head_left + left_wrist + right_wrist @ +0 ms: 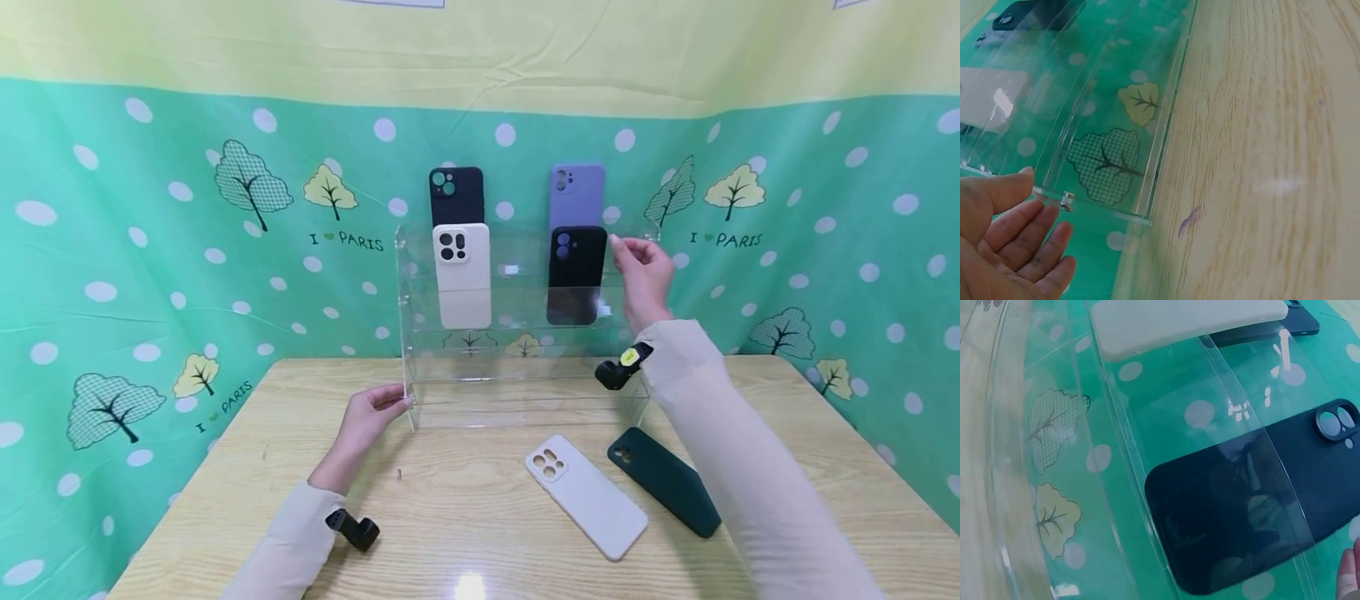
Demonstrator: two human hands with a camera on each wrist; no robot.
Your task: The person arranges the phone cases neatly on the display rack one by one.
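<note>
Your clear stand (517, 381) stands near the back edge of the bench (465, 492), and the black case (576, 275) sits upright in it towards the right edge, its lower half behind a clear lip that likely keeps it from sliding forward. The purple case (577, 200) rises behind it, probably on a higher tier so that its camera cutout shows over the top. Towards the left edge, the racked white case (463, 287) stands before a dark case (465, 204) in the same way. Your left hand (375, 417) reaches low to the stand's left edge, thumb and fingers to either side of it in a light pinch, which I take as steadying the frame. Your right hand (647, 271) is raised just beside the black case's upper right corner, wrist lifted, thumb and forefinger towards it; the fingers look relaxed and grasp nothing, though whether a fingertip touches the case you can't tell. On the bench, by the stand's front right corner, the loose white case (592, 504) and the green case (667, 479) lie flat and slanted.
</note>
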